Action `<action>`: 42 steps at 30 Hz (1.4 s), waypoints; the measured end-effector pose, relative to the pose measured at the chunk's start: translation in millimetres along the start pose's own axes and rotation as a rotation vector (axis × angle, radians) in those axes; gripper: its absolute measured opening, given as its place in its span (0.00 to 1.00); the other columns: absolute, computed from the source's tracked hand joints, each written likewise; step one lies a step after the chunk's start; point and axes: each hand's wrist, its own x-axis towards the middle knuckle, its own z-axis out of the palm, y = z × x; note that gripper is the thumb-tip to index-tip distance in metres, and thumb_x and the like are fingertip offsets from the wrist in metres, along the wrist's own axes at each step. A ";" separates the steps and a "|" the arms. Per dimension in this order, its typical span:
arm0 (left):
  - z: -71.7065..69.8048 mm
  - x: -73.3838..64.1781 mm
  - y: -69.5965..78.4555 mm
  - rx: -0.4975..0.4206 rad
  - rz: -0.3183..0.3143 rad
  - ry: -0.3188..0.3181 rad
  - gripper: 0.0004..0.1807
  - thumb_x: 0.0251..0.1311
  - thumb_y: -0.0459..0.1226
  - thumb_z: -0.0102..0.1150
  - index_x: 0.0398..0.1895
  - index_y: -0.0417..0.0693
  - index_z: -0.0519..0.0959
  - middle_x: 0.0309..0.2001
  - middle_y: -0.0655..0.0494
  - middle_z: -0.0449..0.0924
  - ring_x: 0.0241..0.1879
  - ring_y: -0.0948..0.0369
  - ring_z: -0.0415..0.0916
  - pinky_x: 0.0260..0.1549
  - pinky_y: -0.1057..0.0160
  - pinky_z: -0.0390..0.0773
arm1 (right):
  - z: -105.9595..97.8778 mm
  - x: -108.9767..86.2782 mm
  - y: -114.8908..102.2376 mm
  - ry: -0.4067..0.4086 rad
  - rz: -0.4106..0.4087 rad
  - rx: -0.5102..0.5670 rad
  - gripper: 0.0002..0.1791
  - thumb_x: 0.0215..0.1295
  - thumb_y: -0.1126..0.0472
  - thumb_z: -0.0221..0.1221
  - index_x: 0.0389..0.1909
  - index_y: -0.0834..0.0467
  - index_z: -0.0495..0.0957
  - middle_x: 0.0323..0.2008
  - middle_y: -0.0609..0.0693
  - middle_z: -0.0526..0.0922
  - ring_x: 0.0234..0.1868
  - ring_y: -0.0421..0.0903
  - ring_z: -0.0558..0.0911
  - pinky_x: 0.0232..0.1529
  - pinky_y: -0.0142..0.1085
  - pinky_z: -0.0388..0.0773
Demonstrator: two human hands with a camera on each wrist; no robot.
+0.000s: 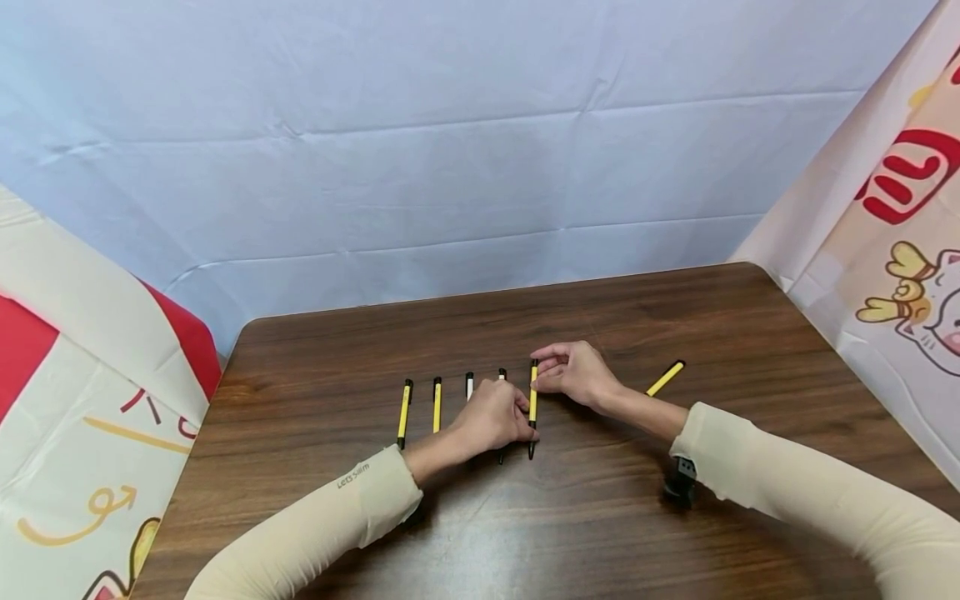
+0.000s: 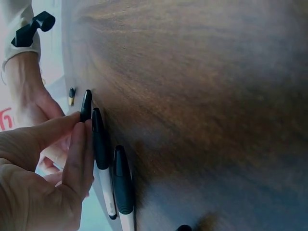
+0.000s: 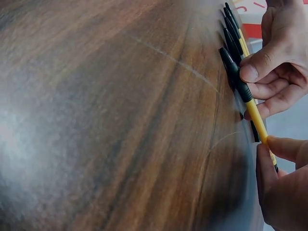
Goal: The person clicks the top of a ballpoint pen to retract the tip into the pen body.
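Note:
A yellow pen with black ends (image 1: 533, 400) lies between both hands, its black tip towards the person. Near that tip, my left hand (image 1: 491, 417) pinches the black grip between thumb and fingers, as the right wrist view shows. Higher up the barrel, my right hand (image 3: 284, 183) pinches the same pen with thumb and forefinger. To its left is a row of pens: a white pen (image 1: 469, 385) and a black-ended pen (image 1: 502, 375), both partly covered by my left hand, then two yellow pens (image 1: 437, 404) (image 1: 405, 412) further left.
Another yellow pen (image 1: 665, 378) lies slanted on the right, partly behind my right forearm. Everything rests on a brown wood-grain table (image 1: 480, 533). A pale cloth (image 1: 480, 167) hangs behind its far edge, with printed cloths at both sides.

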 end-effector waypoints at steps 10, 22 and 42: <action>0.1 -1.4 0.8 0.032 -0.013 0.006 0.15 0.49 0.40 0.86 0.36 0.43 0.90 0.22 0.66 0.88 0.26 0.73 0.84 0.35 0.71 0.84 | 0.5 -1.5 0.0 0.033 -0.020 -0.135 0.22 0.59 0.67 0.77 0.54 0.68 0.85 0.39 0.56 0.91 0.38 0.46 0.91 0.41 0.30 0.86; -1.4 -3.2 0.2 0.034 0.016 0.001 0.18 0.50 0.40 0.86 0.40 0.40 0.90 0.24 0.64 0.89 0.26 0.74 0.83 0.40 0.69 0.85 | -1.7 -3.9 1.1 0.067 -0.064 -0.244 0.22 0.58 0.64 0.79 0.52 0.66 0.87 0.36 0.52 0.92 0.35 0.43 0.91 0.46 0.40 0.88; -7.6 17.7 13.7 0.078 0.116 0.068 0.19 0.58 0.41 0.81 0.49 0.41 0.89 0.35 0.58 0.91 0.33 0.70 0.86 0.40 0.68 0.85 | -37.5 -21.0 -2.0 0.094 -0.087 -0.272 0.25 0.62 0.61 0.76 0.58 0.67 0.84 0.46 0.58 0.91 0.43 0.49 0.91 0.42 0.30 0.86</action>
